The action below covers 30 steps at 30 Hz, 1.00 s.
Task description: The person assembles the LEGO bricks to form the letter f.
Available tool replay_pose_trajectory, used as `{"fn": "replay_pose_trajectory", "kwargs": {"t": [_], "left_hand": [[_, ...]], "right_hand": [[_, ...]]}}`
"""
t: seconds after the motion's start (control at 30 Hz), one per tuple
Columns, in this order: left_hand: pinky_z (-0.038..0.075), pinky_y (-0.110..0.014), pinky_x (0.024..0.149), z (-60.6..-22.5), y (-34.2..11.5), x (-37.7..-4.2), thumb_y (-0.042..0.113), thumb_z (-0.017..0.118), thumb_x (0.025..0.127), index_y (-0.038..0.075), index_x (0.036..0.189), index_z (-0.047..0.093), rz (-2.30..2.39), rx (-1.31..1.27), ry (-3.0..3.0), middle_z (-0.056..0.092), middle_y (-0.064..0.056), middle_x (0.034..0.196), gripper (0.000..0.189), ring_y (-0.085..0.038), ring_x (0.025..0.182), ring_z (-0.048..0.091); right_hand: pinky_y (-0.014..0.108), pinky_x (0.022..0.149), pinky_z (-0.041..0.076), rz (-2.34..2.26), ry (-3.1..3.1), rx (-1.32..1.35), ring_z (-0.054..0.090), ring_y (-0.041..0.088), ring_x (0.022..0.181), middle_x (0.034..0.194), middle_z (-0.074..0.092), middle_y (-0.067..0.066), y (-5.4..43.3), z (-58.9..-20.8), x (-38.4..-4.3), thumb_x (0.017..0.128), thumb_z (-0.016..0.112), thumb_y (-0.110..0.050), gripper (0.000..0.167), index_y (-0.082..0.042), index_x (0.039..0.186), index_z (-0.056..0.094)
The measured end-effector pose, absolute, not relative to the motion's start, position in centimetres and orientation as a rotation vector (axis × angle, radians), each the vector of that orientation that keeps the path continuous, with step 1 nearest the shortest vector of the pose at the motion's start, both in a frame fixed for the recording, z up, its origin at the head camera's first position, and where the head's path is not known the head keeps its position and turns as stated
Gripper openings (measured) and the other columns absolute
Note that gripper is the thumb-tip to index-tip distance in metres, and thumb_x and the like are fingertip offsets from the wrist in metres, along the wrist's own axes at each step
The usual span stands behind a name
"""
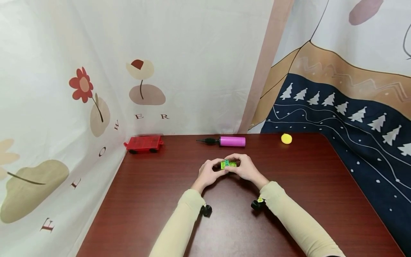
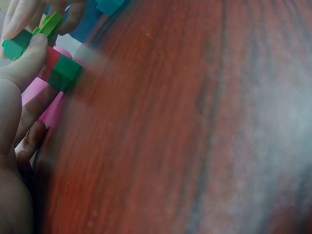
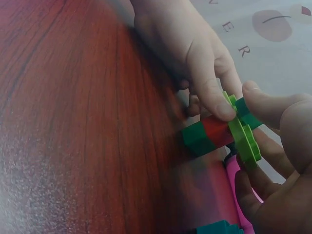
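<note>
Over the middle of the table, my left hand (image 1: 208, 175) and right hand (image 1: 246, 167) together hold a small stack of toy building bricks (image 1: 223, 165). In the right wrist view the stack lies sideways: a dark green brick (image 3: 197, 139), a red brick (image 3: 218, 130), a lime plate (image 3: 242, 139) and a green brick (image 3: 249, 114). My left thumb presses by the lime plate, its fingers behind the stack. The right thumb lies against the green end brick, with fingers curled round the other side. A separate teal brick (image 3: 219, 228) shows at that view's bottom edge; overhead I cannot make it out.
Along the back edge of the table (image 1: 231, 228) lie a red toy wagon (image 1: 144, 143), a pink balloon pump (image 1: 232, 141) with a black nozzle, and a small yellow round object (image 1: 286, 139). Printed cloth (image 1: 199, 71) hangs behind and at both sides.
</note>
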<state>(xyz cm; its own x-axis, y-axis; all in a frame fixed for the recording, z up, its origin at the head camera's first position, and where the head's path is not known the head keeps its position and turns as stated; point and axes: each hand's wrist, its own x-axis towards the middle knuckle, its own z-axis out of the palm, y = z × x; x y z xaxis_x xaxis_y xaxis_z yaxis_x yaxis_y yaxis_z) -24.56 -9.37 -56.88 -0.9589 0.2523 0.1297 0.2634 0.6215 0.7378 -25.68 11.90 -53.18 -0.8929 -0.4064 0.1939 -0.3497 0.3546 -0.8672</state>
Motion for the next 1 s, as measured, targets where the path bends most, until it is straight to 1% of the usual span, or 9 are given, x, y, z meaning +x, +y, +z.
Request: {"fn": "replay_pose_trajectory", "kwargs": {"t": [0.13, 0.3, 0.6, 0.8, 1.0], "left_hand": [[0.045, -0.041, 0.086, -56.79, -9.34, -24.61, 0.047, 0.081, 0.091, 0.027, 0.133, 0.072, -1.283, -0.456, -2.805, 0.071, 0.003, 0.112, 0.047, -0.014, 0.097, 0.056], [0.045, -0.041, 0.086, -56.72, -9.36, -24.76, 0.046, 0.081, 0.091, 0.028, 0.132, 0.073, -1.281, -0.46, -2.802, 0.071, 0.004, 0.11, 0.045, -0.013, 0.096, 0.055], [0.044, -0.041, 0.088, -56.72, -9.2, -24.74, 0.047, 0.082, 0.09, 0.029, 0.132, 0.073, -1.282, -0.442, -2.823, 0.07, 0.004, 0.11, 0.047, -0.014, 0.096, 0.055], [0.044, -0.04, 0.087, -56.92, -9.27, -24.66, 0.046, 0.083, 0.09, 0.029, 0.131, 0.073, -1.279, -0.436, -2.829, 0.069, 0.004, 0.109, 0.046, -0.013, 0.096, 0.054], [0.045, -0.04, 0.086, -56.9, -9.36, -24.43, 0.046, 0.083, 0.089, 0.027, 0.129, 0.074, -1.278, -0.436, -2.808, 0.07, 0.003, 0.108, 0.045, -0.014, 0.096, 0.055]], "right_hand": [[0.046, 0.09, 0.058, -1.614, 2.559, -0.73, 0.072, 0.026, 0.107, 0.114, 0.078, 0.01, 11.99, -53.27, -25.67, 0.087, 0.087, -0.011, 0.035, -0.003, 0.12, 0.077], [0.043, 0.087, 0.059, -1.624, 2.587, -0.733, 0.072, 0.025, 0.104, 0.113, 0.078, 0.009, 12.03, -53.39, -25.72, 0.086, 0.088, -0.01, 0.035, -0.004, 0.119, 0.078], [0.03, 0.083, 0.056, -1.598, 2.63, -0.686, 0.07, 0.021, 0.1, 0.113, 0.078, 0.008, 12.0, -53.62, -25.72, 0.086, 0.088, -0.01, 0.033, -0.005, 0.117, 0.079], [0.029, 0.085, 0.055, -1.597, 2.63, -0.693, 0.07, 0.021, 0.101, 0.112, 0.078, 0.008, 11.84, -53.7, -25.68, 0.085, 0.088, -0.01, 0.033, -0.005, 0.116, 0.079], [0.031, 0.086, 0.055, -1.644, 2.615, -0.665, 0.071, 0.022, 0.102, 0.11, 0.079, 0.008, 11.57, -54.0, -25.73, 0.083, 0.09, -0.009, 0.033, -0.005, 0.114, 0.081]]}}
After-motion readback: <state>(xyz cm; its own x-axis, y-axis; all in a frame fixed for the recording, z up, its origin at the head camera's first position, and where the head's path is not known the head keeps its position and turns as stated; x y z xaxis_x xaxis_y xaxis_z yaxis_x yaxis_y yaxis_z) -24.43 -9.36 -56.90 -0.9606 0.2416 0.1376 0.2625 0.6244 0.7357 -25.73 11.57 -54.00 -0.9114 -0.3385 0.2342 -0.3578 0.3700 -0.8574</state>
